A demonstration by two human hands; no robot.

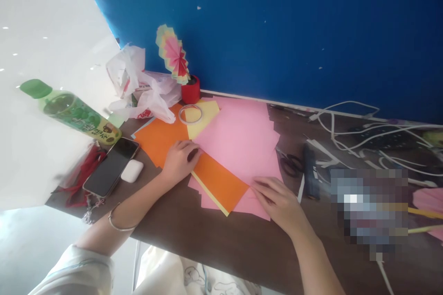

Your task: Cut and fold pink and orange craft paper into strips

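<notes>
An orange sheet of paper (221,182), with a yellow edge showing along its near side, lies slantwise over pink sheets (242,129). My left hand (180,162) has its fingers closed at the strip's left end. At the right corner, my right hand (277,200) pinches the paper's edge between thumb and fingers. More orange paper (155,133) and a yellow piece (202,117) lie beyond my left hand. A clear ring-shaped roll of tape (190,114) rests across those two.
A green bottle (76,113), phone (112,166) and white earbud case (132,171) are on the left. Behind stand plastic bags (152,97) and a red pot (191,90) holding a folded paper fan (173,53). Scissors (291,165), a dark cutter (310,173) and white cables (334,131) lie right.
</notes>
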